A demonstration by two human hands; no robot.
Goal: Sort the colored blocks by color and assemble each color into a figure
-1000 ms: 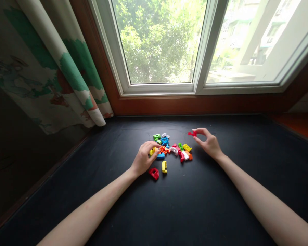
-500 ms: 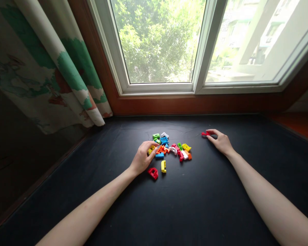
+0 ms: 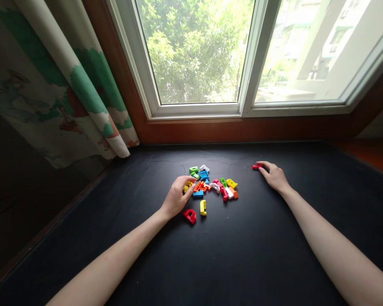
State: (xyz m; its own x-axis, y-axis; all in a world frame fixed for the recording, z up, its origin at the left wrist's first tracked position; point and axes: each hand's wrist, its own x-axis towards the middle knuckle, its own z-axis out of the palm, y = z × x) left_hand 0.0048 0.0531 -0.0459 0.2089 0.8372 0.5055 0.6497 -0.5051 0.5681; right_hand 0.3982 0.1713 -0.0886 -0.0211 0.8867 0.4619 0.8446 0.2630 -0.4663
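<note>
1. Red plastic piece (image 3: 255, 167): it sits between the thumb and fingertips of the right hand (image 3: 274, 176), well apart from the other pieces and to the right of them all. That grip is closed on it.
2. Left hand (image 3: 177, 195): the grip is apart, thumb and forefinger spread and curved over some yellow pieces (image 3: 187, 187) at the left side of the pile.
3. Just beyond its thumb lie orange openwork pieces (image 3: 200, 186), with a blue block (image 3: 198, 194) beside them on the near side.
4. Closer to the window are a light green piece (image 3: 194, 169), a white piece (image 3: 204, 168) and a blue openwork piece (image 3: 204, 174).
5. Right-hand cluster: a yellow frame-like piece (image 3: 232, 183), a narrow green piece (image 3: 223, 182), a white block (image 3: 229, 193), an orange piece (image 3: 235, 194) and red blocks (image 3: 224, 194). A curved white piece (image 3: 215, 187) lies between this cluster and the pile.
6. Nearest the person, on the black worktop (image 3: 242, 255), a red piece with an opening (image 3: 190, 216) lies near a notched yellow piece (image 3: 203, 208).
7. Lettering: any marks on the pieces are too small to read from here. The curtain (image 3: 92, 93) carries printed green treetops and animal figures.
8. White window frame (image 3: 194, 111) and reddish-brown wooden trim (image 3: 194, 132) stand behind the worktop.
</note>
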